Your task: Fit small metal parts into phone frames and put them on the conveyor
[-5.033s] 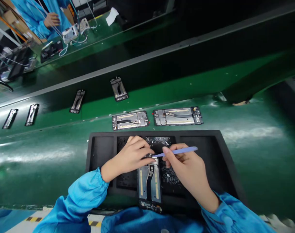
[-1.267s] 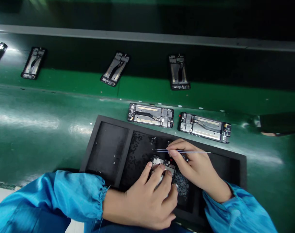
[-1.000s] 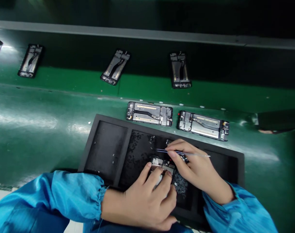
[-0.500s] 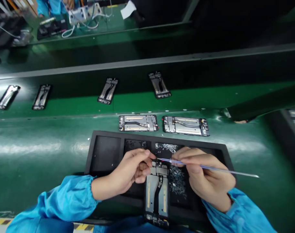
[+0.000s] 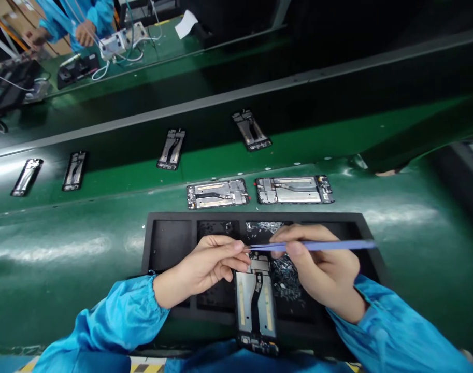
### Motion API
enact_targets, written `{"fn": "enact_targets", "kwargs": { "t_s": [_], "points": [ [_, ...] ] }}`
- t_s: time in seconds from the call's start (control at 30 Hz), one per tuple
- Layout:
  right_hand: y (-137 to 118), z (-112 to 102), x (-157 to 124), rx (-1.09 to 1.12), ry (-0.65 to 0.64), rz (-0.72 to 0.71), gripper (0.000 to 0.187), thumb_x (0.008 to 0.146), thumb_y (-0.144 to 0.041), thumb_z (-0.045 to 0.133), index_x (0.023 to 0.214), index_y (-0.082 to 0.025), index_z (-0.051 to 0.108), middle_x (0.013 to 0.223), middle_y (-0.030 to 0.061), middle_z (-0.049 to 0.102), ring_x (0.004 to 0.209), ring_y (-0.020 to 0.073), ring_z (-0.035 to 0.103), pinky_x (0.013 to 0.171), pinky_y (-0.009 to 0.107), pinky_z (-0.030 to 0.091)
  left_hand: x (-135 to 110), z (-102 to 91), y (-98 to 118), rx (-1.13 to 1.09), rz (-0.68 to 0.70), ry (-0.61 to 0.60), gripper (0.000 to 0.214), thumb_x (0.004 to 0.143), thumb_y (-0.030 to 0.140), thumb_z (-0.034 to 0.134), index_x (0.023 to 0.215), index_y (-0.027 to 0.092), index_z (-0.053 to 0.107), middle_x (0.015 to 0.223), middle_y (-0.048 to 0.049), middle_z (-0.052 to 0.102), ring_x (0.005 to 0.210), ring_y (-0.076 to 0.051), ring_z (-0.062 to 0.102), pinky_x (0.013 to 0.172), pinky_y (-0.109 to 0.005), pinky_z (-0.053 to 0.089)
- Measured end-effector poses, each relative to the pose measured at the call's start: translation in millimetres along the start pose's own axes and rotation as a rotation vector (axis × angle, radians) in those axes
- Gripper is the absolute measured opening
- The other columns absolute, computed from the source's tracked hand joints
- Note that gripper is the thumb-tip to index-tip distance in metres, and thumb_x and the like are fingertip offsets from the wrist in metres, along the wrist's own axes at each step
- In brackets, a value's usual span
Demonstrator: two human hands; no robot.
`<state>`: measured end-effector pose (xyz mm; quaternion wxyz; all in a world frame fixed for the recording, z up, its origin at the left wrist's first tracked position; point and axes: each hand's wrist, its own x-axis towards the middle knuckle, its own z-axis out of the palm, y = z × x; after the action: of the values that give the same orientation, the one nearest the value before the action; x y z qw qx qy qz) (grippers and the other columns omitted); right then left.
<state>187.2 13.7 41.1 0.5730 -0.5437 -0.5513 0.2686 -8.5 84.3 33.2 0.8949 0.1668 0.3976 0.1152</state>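
My right hand is closed on blue-violet tweezers, their tips pointing left. Those tips meet the thumb and forefinger of my left hand, which are pinched together; whatever is between them is too small to make out. Just below both hands an opened phone lies upright in the picture, its top end partly behind my fingers and its lower end near my body. It rests over a black compartment tray. Small clear and silvery pieces lie in the compartment beside the phone.
Two opened phones, one at left and one at right, lie behind the tray. Several more, such as this one, sit on the green strip beyond. A co-worker's hand shows far left, near a white power strip.
The tweezers have turned in my right hand, now showing their broad side. Their tips have come to my left fingers. The view has tilted slightly, and the co-worker's hands have come into sight.
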Motion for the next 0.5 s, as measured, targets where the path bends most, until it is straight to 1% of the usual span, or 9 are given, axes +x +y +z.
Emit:
{"fn": "enact_targets", "kwargs": {
  "t_s": [0.1, 0.2, 0.27, 0.4, 0.5],
  "points": [
    [-5.1, 7.6, 1.6, 0.125, 0.096, 0.176, 0.011, 0.096, -0.032, 0.067, 0.101, -0.024, 0.061, 0.063, -0.0027, 0.067, 0.048, 0.0152, 0.063, 0.047, 0.029, 0.054, 0.9, -1.5, 1.0, 0.039, -0.009, -0.004, 0.025, 0.08, 0.026, 0.087, 0.087, 0.007, 0.074, 0.079, -0.0091, 0.077, 0.062, -0.014, 0.075, 0.044, -0.013, 0.053],
    [-7.4, 11.6, 4.9, 0.22, 0.111, 0.268, 0.019, 0.094, -0.036, 0.07, 0.098, -0.025, 0.055, 0.058, -0.0065, 0.062, 0.044, 0.0121, 0.059, 0.042, 0.024, 0.051, 0.8, -2.0, 2.6, 0.072, -0.02, -0.006, 0.03, 0.074, 0.028, 0.092, 0.085, 0.006, 0.075, 0.077, -0.0093, 0.077, 0.062, -0.014, 0.075, 0.044, -0.014, 0.055],
    [-7.2, 11.7, 6.6, 0.231, 0.104, 0.296, 0.022, 0.094, -0.038, 0.071, 0.094, -0.025, 0.053, 0.058, -0.0071, 0.061, 0.043, 0.0109, 0.059, 0.041, 0.022, 0.051, 0.4, -1.3, 3.7, 0.091, -0.028, 0.002, 0.03, 0.073, 0.028, 0.093, 0.085, 0.007, 0.075, 0.075, -0.0087, 0.077, 0.06, -0.014, 0.074, 0.044, -0.014, 0.055],
    [-6.4, 9.8, 8.9, 0.237, 0.083, 0.329, 0.029, 0.091, -0.044, 0.073, 0.088, -0.025, 0.051, 0.056, -0.0071, 0.058, 0.042, 0.0112, 0.059, 0.04, 0.023, 0.052, -0.4, 1.3, 5.4, 0.132, -0.056, 0.022, 0.029, 0.076, 0.029, 0.091, 0.084, 0.006, 0.076, 0.072, -0.0081, 0.076, 0.057, -0.013, 0.072, 0.044, -0.013, 0.054],
    [-6.2, 9.3, 9.5, 0.245, 0.062, 0.349, 0.03, 0.091, -0.046, 0.073, 0.087, -0.025, 0.052, 0.056, -0.0066, 0.058, 0.041, 0.0117, 0.059, 0.039, 0.023, 0.052, -0.4, 2.0, 6.2, 0.161, -0.075, 0.029, 0.029, 0.076, 0.031, 0.09, 0.082, 0.006, 0.075, 0.07, -0.0079, 0.075, 0.055, -0.012, 0.071, 0.044, -0.014, 0.053]
  ]
}}
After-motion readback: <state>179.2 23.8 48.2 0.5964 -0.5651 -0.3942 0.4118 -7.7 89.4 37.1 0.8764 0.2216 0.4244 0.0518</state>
